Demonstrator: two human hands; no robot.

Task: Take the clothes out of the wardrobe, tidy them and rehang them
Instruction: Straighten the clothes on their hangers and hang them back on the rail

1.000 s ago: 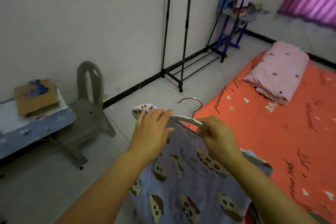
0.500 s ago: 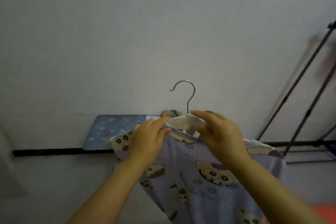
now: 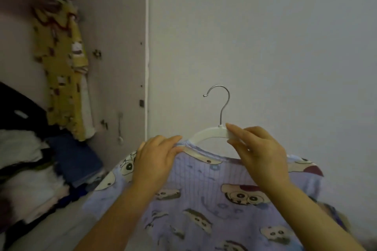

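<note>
A lilac shirt printed with cartoon faces hangs on a white plastic hanger with a metal hook, held up in front of a white wall. My left hand pinches the shirt's left shoulder at the collar over the hanger arm. My right hand grips the hanger's right arm just beside the hook. The open wardrobe stands at the left, and inside it a yellow patterned garment hangs.
Folded and piled clothes, white, black and dark blue, fill the wardrobe's lower left. The wardrobe's side panel edge runs vertically left of the hanger. The plain white wall takes up the right.
The view has swung left from the bed and rack to the wardrobe. Both hands keep hold of the hanger and shirt, carried up and held upright.
</note>
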